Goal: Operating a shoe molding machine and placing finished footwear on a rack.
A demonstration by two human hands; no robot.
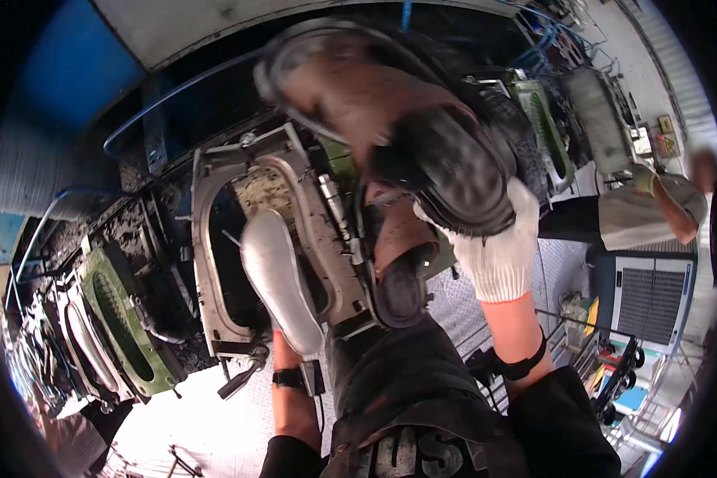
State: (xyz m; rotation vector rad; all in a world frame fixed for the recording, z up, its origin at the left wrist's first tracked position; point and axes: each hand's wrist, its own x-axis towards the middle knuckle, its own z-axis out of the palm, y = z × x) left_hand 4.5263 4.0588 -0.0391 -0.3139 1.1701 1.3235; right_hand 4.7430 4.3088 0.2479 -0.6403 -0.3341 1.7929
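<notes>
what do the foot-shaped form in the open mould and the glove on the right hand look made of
Foot-shaped form: looks like bare metal, probably aluminium; smooth, silvery, with a dull sheen. Glove on the right hand: looks like white knitted cotton; ribbed weave, orange-edged cuff.

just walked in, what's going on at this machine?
A person stands at an open metal shoe mould with a shiny metal foot form standing in it. The right hand, in a white knit glove, holds a dark shoe sole, blurred in the picture, lifted above the mould. The left hand is hidden behind the foot form; only its forearm with a wrist strap shows. More green moulds sit along the line to the left. Another person works at the far right.
</notes>
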